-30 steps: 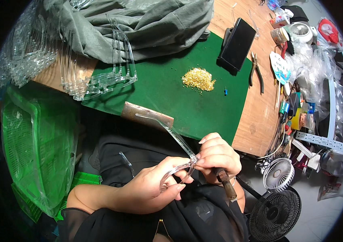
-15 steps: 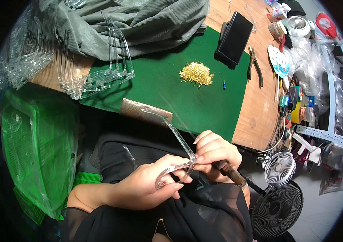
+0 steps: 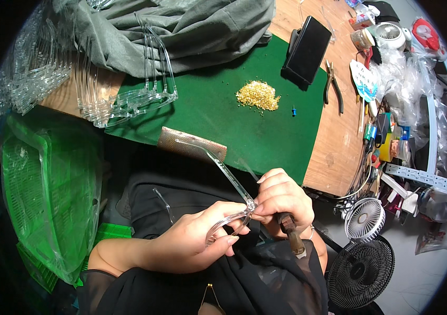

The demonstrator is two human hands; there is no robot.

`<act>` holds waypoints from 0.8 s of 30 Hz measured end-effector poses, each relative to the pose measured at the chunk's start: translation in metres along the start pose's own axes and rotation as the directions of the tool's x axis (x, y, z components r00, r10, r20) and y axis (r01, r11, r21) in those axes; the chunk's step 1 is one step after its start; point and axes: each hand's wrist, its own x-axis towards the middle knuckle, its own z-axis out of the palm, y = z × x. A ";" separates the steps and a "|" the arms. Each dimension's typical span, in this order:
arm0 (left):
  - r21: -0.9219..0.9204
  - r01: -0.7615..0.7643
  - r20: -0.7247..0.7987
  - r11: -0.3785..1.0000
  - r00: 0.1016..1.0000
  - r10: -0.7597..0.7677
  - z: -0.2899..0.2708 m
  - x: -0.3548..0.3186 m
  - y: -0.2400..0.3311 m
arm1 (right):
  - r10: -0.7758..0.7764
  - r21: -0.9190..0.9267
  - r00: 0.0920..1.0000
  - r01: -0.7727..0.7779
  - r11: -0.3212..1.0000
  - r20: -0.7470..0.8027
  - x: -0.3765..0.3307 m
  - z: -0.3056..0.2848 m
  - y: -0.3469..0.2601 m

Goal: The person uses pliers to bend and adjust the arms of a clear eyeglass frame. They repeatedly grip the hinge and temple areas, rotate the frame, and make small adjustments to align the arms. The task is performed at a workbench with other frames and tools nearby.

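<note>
A clear plastic eyeglass frame (image 3: pixel 225 223) is held above my lap. My left hand (image 3: pixel 194 236) is closed around its rim, with one temple arm stretching up and to the left toward the table edge. My right hand (image 3: pixel 284 199) is closed around a tool with a dark brown handle (image 3: pixel 290 229), its butt pointing down toward my forearm. The right thumb and fingertips meet the frame at its hinge corner. A thin, faint shaft seems to extend from the right fist toward the table; the tool's working end I cannot make out.
On the green mat (image 3: pixel 202 100) lie a heap of small gold-coloured parts (image 3: pixel 258 95), a blue pin (image 3: pixel 293 111) and a black phone (image 3: pixel 308 51). Pliers (image 3: pixel 332 86) rest to the right. Clear frames (image 3: pixel 129 105) and grey cloth (image 3: pixel 181 34) fill the left; fans (image 3: pixel 364 220) stand right.
The brown handle in my right hand has swung to a steeper angle, its butt moving down and left. The eyeglass frame has turned slightly, its temple tip shifting left.
</note>
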 end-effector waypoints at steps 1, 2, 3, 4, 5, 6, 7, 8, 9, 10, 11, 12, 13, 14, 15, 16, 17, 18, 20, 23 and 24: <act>0.034 -0.007 -0.005 0.999 1.000 0.007 0.000 -0.001 -0.001 | -0.003 -0.011 1.000 0.004 1.000 0.005 0.000 0.000 0.000; 0.031 -0.009 -0.002 0.999 1.000 0.009 0.001 0.000 -0.001 | -0.013 -0.026 1.000 0.013 1.000 -0.006 -0.001 0.000 0.000; 0.027 -0.012 0.000 1.000 1.000 0.012 0.001 0.000 -0.002 | -0.024 -0.041 1.000 0.023 0.999 -0.016 -0.004 0.001 0.000; 0.023 -0.014 0.002 1.000 1.000 0.014 0.002 0.000 -0.002 | -0.034 -0.056 0.999 0.033 0.998 -0.026 -0.005 0.001 0.000; -0.003 -0.009 0.007 1.000 1.000 0.009 0.002 0.000 -0.001 | -0.033 -0.043 0.999 0.031 0.999 -0.036 -0.005 0.002 0.000; -0.030 -0.004 0.011 1.000 1.000 0.005 0.002 0.001 0.000 | -0.031 -0.031 0.998 0.030 0.999 -0.047 -0.005 0.002 0.000; -0.056 0.001 0.017 0.998 1.000 0.000 0.002 0.001 0.000 | -0.029 -0.019 0.998 0.028 0.999 -0.058 -0.005 0.003 0.001; -0.064 0.003 0.016 0.998 1.000 -0.002 0.002 0.001 0.001 | -0.036 -0.015 0.997 0.035 0.999 -0.063 -0.005 0.004 0.001; -0.072 0.005 0.016 0.997 1.000 -0.004 0.001 0.000 0.001 | -0.041 -0.012 0.997 0.041 0.999 -0.068 -0.004 0.004 0.002; -0.080 0.007 0.016 0.997 1.000 -0.005 0.001 0.000 0.001 | -0.047 -0.009 0.996 0.047 0.999 -0.072 -0.004 0.005 0.002; -0.084 0.007 0.019 0.996 1.000 -0.005 0.001 0.001 0.002 | -0.040 -0.001 0.996 0.040 0.999 -0.081 -0.004 0.005 0.002; -0.087 0.007 0.023 0.996 1.000 -0.005 0.001 0.002 0.003 | -0.032 0.007 0.995 0.033 0.999 -0.089 -0.004 0.005 0.002; -0.090 0.007 0.027 0.996 1.000 -0.004 0.001 0.002 0.004 | -0.025 0.015 0.995 0.026 1.000 -0.098 -0.004 0.005 0.001; -0.086 0.006 0.026 0.996 1.000 -0.004 0.001 0.002 0.003 | -0.021 0.029 0.995 0.024 0.999 -0.099 -0.004 0.006 0.002; -0.082 0.005 0.026 0.997 1.000 -0.003 0.000 0.002 0.001 | -0.016 0.042 0.995 0.021 0.999 -0.101 -0.004 0.006 0.003; -0.078 0.005 0.025 0.997 1.000 -0.003 0.000 0.002 0.000 | -0.012 0.056 0.995 0.018 0.998 -0.102 -0.004 0.007 0.004; -0.079 0.006 0.028 0.997 1.000 -0.004 0.000 0.002 0.001 | -0.014 0.040 0.995 0.018 0.999 -0.096 -0.004 0.006 0.003; -0.080 0.008 0.031 0.997 1.000 -0.005 0.000 0.002 0.001 | -0.015 0.024 0.996 0.017 1.000 -0.090 -0.003 0.005 0.002; -0.049 0.016 0.025 0.999 1.000 -0.015 0.001 0.003 0.002 | -0.024 -0.014 0.999 0.023 1.000 -0.044 -0.001 0.001 0.002; 0.046 0.005 0.005 0.999 1.000 -0.005 0.001 0.003 0.002 | -0.040 -0.079 0.998 0.044 0.996 0.052 0.002 -0.006 0.002; 0.078 -0.022 0.006 0.997 1.000 0.022 0.001 0.002 -0.001 | -0.044 -0.099 0.997 0.051 0.994 0.069 0.002 -0.007 0.001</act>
